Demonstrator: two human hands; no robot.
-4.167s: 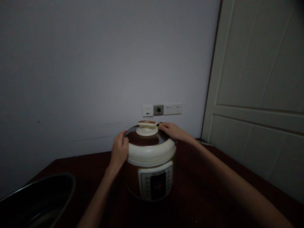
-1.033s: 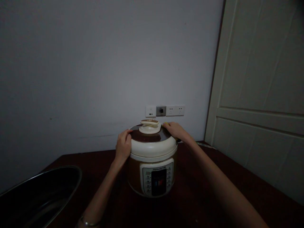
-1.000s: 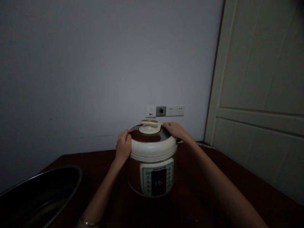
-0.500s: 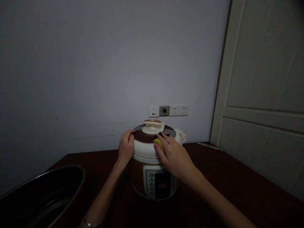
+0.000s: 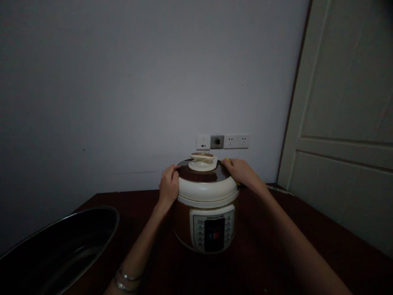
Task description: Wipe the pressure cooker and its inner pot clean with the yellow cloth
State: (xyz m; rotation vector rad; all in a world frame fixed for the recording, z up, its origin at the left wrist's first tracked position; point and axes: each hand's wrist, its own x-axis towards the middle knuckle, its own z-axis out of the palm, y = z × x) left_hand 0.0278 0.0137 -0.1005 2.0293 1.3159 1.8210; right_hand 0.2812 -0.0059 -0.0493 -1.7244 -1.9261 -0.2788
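An electric pressure cooker (image 5: 208, 205) with a cream and brown lid stands on a dark wooden table (image 5: 264, 262), its control panel (image 5: 214, 233) facing me. My left hand (image 5: 168, 189) is curled against the lid's left edge, fingers closed on the rim. My right hand (image 5: 244, 174) lies on the lid's right rear side, pressing a yellow sponge (image 5: 227, 162) of which only a sliver shows under the fingers. A cream knob (image 5: 202, 160) sits on top of the lid between my hands.
A large dark metal basin (image 5: 61, 250) sits at the lower left on the table. Wall sockets (image 5: 223, 141) are behind the cooker on the grey wall. A cream door (image 5: 346, 135) stands at the right, close to the table edge.
Half a second ago my right hand with the sponge was on the lid's front; it has moved back round to the right rear side. My left hand stayed on the lid's left edge.
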